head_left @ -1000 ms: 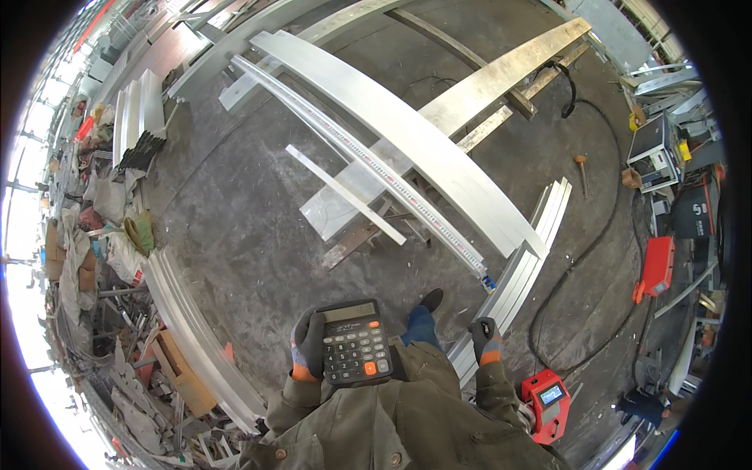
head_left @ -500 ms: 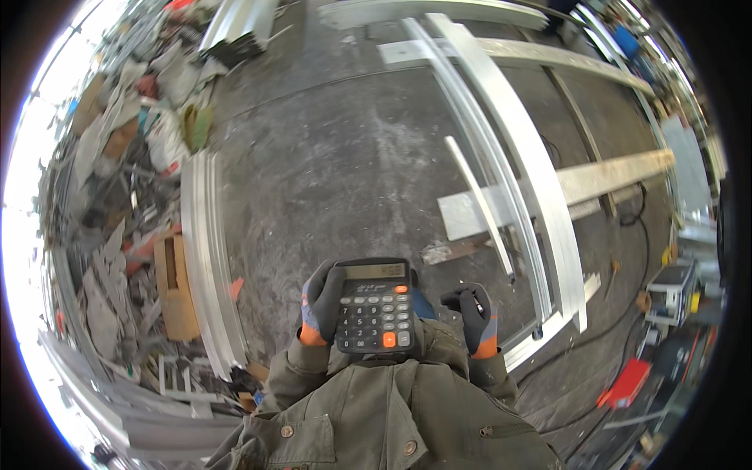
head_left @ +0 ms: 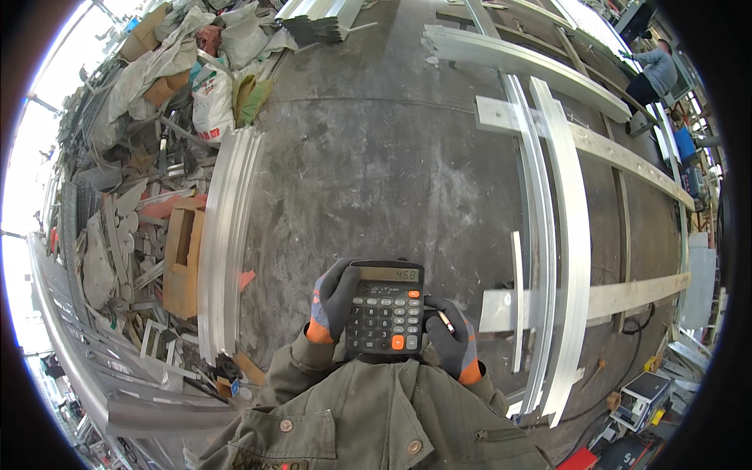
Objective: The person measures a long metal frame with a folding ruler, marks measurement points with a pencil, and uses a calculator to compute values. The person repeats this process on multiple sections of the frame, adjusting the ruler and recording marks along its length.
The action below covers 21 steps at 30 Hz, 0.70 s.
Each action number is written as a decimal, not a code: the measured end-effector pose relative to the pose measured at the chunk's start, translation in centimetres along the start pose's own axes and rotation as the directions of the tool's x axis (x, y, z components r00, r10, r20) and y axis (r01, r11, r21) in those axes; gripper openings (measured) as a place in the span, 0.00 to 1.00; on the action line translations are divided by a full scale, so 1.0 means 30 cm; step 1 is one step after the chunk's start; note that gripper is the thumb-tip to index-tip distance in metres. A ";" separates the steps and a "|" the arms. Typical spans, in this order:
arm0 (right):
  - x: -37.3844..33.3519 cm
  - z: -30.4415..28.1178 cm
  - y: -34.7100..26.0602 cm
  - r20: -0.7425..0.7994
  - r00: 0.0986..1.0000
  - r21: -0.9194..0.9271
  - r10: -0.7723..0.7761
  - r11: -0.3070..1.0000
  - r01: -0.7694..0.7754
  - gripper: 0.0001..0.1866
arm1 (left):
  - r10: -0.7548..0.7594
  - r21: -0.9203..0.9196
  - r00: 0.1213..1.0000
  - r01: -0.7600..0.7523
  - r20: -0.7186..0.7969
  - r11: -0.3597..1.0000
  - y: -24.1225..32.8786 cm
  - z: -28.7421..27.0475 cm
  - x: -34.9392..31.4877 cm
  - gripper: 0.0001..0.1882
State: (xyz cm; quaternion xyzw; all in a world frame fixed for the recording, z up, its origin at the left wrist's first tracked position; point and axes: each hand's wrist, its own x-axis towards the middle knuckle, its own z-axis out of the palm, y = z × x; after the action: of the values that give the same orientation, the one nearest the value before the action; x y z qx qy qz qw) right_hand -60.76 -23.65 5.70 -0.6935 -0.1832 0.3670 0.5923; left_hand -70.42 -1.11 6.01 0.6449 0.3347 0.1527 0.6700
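Note:
A black desk calculator (head_left: 385, 309) with grey and orange keys faces up in front of my chest, its display lit with digits. My left hand (head_left: 337, 299), in a dark grey and orange work glove, is closed round its left edge. At the calculator's right edge is my right hand (head_left: 454, 335), gloved the same way, fingers curled. A short pale stick like a pencil or marker (head_left: 446, 320) pokes out between those fingers. Whether the right fingers touch the calculator, I cannot tell.
Long silver metal profiles (head_left: 568, 235) lie across white beams (head_left: 627, 168) on the right. More profiles (head_left: 227, 235) lie on the left, beside a scrap heap with a cardboard box (head_left: 183, 254) and white sacks (head_left: 212, 102). Another person (head_left: 656, 72) is at the far right.
My right hand has moved left, from well apart to the calculator's right edge. The view has turned, bringing a person into sight at the far right. My left hand still holds the calculator.

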 end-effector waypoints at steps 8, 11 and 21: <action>0.345 -0.059 -0.154 0.048 0.998 0.032 -0.050 0.998 0.048 0.31 | -0.057 -0.101 0.998 0.056 -0.008 0.993 0.104 0.032 0.379 0.15; 0.442 -0.078 -0.172 -0.013 0.998 0.015 -0.054 0.998 0.054 0.35 | -0.052 -0.119 0.997 0.059 0.058 0.991 0.130 0.071 0.531 0.16; 0.810 -0.103 -0.267 -0.315 0.946 -0.020 -0.076 0.997 0.073 0.36 | -0.066 -0.023 0.935 0.078 0.348 0.997 0.271 0.181 1.122 0.16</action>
State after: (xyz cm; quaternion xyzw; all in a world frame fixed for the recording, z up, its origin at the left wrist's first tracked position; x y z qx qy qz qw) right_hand -40.94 -7.19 6.34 -0.7382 -0.1138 0.2281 0.6246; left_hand -40.51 17.15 5.09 0.6366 0.2320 0.0182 0.7352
